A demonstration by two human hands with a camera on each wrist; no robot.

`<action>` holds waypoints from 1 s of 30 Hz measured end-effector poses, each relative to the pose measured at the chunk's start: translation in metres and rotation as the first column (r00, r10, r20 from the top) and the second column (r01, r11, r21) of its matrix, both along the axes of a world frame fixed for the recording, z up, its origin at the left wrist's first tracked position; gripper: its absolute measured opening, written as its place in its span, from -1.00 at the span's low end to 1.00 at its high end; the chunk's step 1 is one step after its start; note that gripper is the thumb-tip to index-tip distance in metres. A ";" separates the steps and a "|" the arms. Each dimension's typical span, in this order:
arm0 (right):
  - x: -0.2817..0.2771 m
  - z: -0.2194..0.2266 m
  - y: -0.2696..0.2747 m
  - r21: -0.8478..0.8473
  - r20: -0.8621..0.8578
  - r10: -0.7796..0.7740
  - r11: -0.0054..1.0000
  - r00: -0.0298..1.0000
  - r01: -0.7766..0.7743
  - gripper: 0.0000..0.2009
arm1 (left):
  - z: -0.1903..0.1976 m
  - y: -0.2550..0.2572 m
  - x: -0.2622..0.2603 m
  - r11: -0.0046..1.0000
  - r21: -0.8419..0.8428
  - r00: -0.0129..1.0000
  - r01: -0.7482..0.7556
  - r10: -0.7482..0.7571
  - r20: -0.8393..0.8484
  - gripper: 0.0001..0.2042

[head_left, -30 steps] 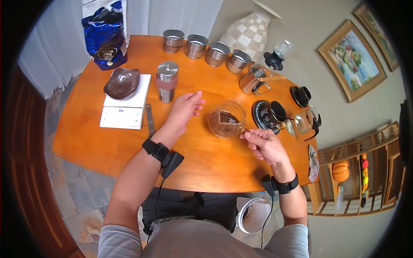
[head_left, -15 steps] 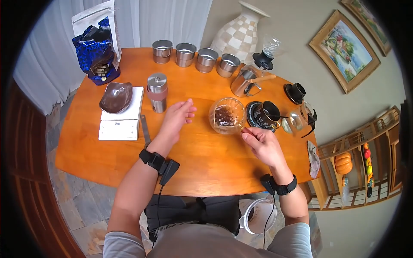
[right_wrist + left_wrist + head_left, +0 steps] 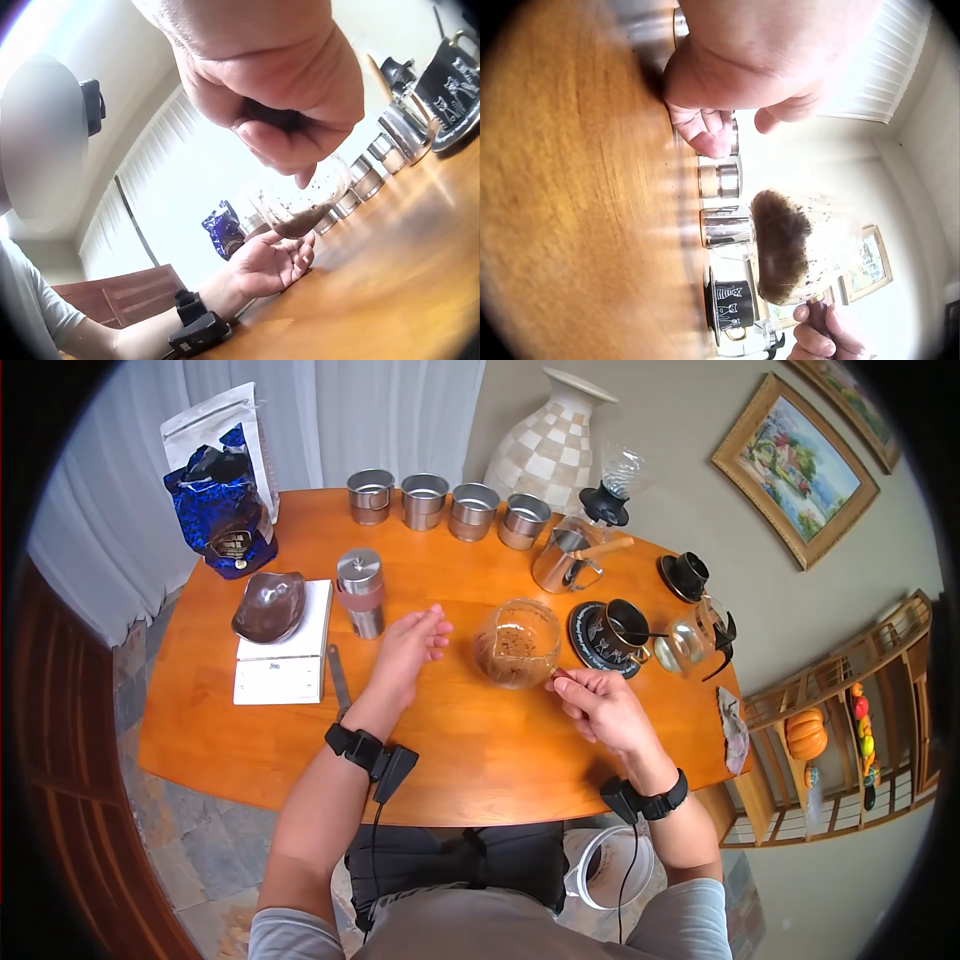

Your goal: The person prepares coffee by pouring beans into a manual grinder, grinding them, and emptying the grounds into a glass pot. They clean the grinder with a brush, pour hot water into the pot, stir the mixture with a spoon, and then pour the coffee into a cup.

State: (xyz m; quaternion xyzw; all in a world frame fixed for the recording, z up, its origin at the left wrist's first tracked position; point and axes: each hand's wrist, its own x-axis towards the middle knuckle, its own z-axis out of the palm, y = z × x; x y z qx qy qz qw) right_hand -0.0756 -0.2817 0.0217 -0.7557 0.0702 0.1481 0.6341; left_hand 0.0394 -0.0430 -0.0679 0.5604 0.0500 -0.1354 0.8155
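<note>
A round glass pot point(image 3: 517, 644) with dark coffee-like contents and specks on its wall is held above the table by its brown handle, which the right hand point(image 3: 603, 712) grips. In the left wrist view the dark mass lies against one side of the glass pot point(image 3: 784, 244). To the left of the pot, the left hand point(image 3: 408, 653) is held with relaxed fingers and nothing in it; the right wrist view shows this left hand point(image 3: 271, 264) palm up, beside the pot. A steel grinder point(image 3: 362, 595) stands behind the left hand.
Several steel cups point(image 3: 424, 503) line the back edge. At left are a white scale point(image 3: 282, 680) bearing a brown dish point(image 3: 270, 607), and a blue bag point(image 3: 222, 510). A black cup point(image 3: 619, 626) on a saucer, a steel pitcher point(image 3: 562, 565) and a glass server point(image 3: 684, 647) stand right.
The pot has been tilted and moved about, its dark contents shifting and spreading on the glass. The head view has shifted too. The left hand stays empty beside it.
</note>
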 end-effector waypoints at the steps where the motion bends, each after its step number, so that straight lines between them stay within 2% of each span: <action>1: 0.001 0.001 0.000 -0.022 -0.018 -0.011 1.000 1.000 0.011 -0.78 | 0.000 0.000 0.000 1.000 0.004 1.000 0.004 -0.004 -0.005 -0.71; 3: 0.001 0.001 0.002 -0.043 -0.036 -0.023 0.999 0.999 0.022 -0.79 | -0.001 0.000 0.000 1.000 -0.001 1.000 0.004 -0.004 -0.003 -0.71; 5: 0.000 0.000 0.006 0.076 -0.111 -0.026 0.997 0.993 0.034 -0.80 | -0.001 0.000 0.000 1.000 -0.007 1.000 0.005 -0.005 -0.002 -0.71; 6: 0.001 0.001 0.006 0.073 -0.114 -0.021 0.997 0.993 0.030 -0.80 | 0.000 0.000 -0.001 1.000 0.003 1.000 0.007 -0.007 -0.004 -0.70; 8: 0.003 0.003 0.006 -0.017 -0.051 -0.050 0.999 0.997 0.049 -0.80 | 0.002 0.001 -0.002 1.000 0.009 1.000 -0.002 0.002 -0.008 -0.70; 12: 0.006 -0.002 -0.004 -0.124 -0.064 0.028 0.992 0.998 -0.036 -0.78 | -0.001 0.001 -0.001 1.000 -0.006 1.000 0.011 -0.011 0.007 -0.68; 15: 0.004 -0.004 0.004 -0.043 -0.059 0.007 0.999 0.998 -0.010 -0.78 | 0.001 -0.001 -0.002 1.000 0.005 1.000 0.019 -0.019 0.007 -0.67; 19: 0.007 0.000 0.003 -0.063 -0.046 -0.015 0.998 0.999 0.012 -0.77 | 0.001 0.002 -0.003 1.000 0.000 0.999 0.030 -0.030 0.017 -0.66; 21: 0.006 0.000 -0.003 -0.232 -0.018 0.077 0.969 0.997 -0.079 -0.77 | 0.002 0.002 -0.003 1.000 -0.001 1.000 0.019 -0.019 0.018 -0.66; 22: 0.005 -0.001 -0.001 -0.234 -0.021 0.076 0.969 0.997 -0.079 -0.77 | 0.002 0.001 -0.004 1.000 0.003 1.000 0.017 -0.017 0.021 -0.66; 24: 0.003 0.000 0.002 -0.072 -0.073 0.089 0.993 0.993 -0.094 -0.79 | 0.001 0.000 -0.003 1.000 -0.002 1.000 0.017 -0.017 0.022 -0.66; 27: 0.005 0.003 0.003 0.013 -0.069 0.039 0.999 0.997 -0.038 -0.80 | 0.003 0.001 -0.003 1.000 0.006 1.000 0.011 -0.011 0.020 -0.66; 30: 0.007 0.007 -0.005 -0.016 -0.116 0.070 0.997 0.991 -0.072 -0.80 | 0.005 0.001 -0.005 1.000 0.017 1.000 0.006 -0.006 0.015 -0.65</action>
